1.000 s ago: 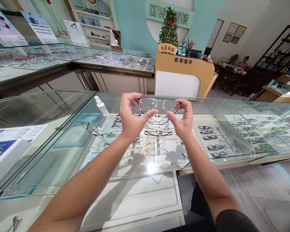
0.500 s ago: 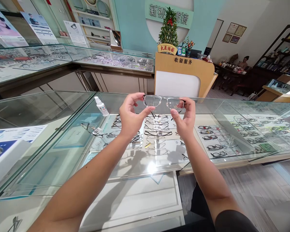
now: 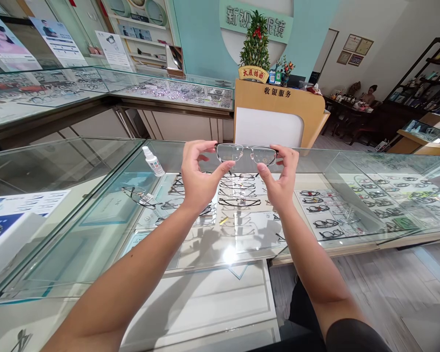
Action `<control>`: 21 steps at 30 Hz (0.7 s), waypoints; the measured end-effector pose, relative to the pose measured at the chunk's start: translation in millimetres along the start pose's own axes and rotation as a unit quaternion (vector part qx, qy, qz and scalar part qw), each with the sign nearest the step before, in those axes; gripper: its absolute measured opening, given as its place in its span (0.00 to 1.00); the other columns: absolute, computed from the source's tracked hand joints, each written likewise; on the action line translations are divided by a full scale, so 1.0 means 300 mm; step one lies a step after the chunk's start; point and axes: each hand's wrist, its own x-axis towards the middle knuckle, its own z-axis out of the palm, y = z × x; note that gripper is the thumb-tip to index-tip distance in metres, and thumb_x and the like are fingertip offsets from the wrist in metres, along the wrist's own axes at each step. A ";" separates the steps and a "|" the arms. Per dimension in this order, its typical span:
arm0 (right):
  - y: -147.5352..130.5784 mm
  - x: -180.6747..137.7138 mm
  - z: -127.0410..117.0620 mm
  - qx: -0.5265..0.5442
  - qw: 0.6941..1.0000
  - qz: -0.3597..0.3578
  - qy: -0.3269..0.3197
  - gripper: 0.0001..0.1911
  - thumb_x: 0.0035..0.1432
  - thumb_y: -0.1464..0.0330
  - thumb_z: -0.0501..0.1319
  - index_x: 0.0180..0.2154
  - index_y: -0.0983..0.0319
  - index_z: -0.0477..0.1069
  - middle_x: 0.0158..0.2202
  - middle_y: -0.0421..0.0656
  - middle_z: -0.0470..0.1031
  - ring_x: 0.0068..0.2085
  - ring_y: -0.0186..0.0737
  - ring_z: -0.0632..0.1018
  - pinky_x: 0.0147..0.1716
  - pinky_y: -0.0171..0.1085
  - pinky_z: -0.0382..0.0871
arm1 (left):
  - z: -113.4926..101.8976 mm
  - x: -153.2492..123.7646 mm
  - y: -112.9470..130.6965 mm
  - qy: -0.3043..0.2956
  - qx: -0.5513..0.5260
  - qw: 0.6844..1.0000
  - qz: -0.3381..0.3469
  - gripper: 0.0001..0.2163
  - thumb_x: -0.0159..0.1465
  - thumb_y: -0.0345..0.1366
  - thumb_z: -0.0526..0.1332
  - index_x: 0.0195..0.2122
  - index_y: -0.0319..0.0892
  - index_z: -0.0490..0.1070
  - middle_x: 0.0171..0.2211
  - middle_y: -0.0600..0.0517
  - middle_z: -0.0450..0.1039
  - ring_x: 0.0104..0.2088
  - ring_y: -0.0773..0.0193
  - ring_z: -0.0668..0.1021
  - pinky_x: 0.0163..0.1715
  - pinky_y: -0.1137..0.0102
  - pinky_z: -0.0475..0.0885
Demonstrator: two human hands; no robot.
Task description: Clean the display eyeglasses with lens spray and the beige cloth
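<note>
Both my hands hold up a pair of thin metal-framed glasses [image 3: 246,154] above the glass display counter [image 3: 95,230]. My left hand [image 3: 198,178] pinches the left lens rim between thumb and fingers. My right hand [image 3: 280,178] pinches the right end of the frame the same way. The lenses are clear and face me, level with the counter's far edge. Rows of other glasses [image 3: 238,195] lie inside the case below my hands.
A small white spray bottle [image 3: 153,161] stands on the counter left of my left hand, with a loose pair of glasses [image 3: 137,195] lying nearby. A wooden cashier desk [image 3: 278,115] with a potted plant stands behind. More glass cases run left and right.
The glasses have shifted slightly between my hands, tilting and then levelling out; my left thumb has come back up against the left lens. My arms have stayed in place.
</note>
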 end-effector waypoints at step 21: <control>0.020 -0.029 0.027 0.027 0.997 0.070 0.025 0.26 0.69 0.49 0.70 0.59 0.52 0.66 0.56 0.48 0.76 0.55 0.49 0.78 0.55 0.51 0.72 | 0.007 -0.020 0.003 0.030 0.043 0.998 0.030 0.29 0.62 0.63 0.76 0.54 0.49 0.76 0.48 0.49 0.76 0.46 0.56 0.80 0.45 0.59 0.75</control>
